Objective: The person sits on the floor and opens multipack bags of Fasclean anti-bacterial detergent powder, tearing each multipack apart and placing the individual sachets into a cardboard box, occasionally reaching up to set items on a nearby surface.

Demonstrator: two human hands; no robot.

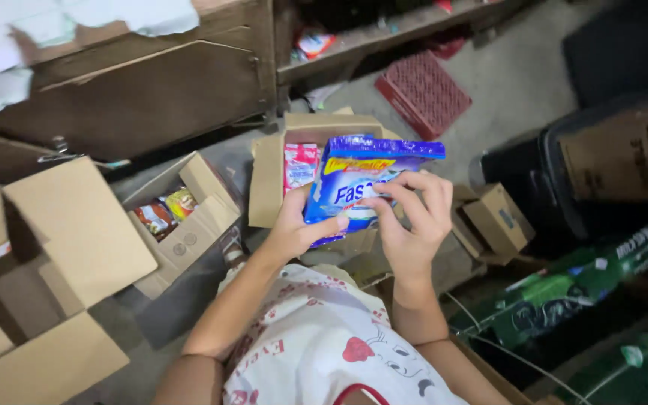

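Both hands grip blue sachet pack [369,184]: left hand [294,229] underneath, right hand [412,217] w/ fingers on its front, above open cardboard box [271,176]. Looks mid-inspection; next needs steady hold, careful placing.

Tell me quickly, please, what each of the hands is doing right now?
Left hand: closed on the blue packet, gripping its lower left edge.
Right hand: fingers curled onto the same packet's front.

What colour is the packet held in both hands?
Mostly blue, with a yellow band and white lettering; the packet shows best in the head view.
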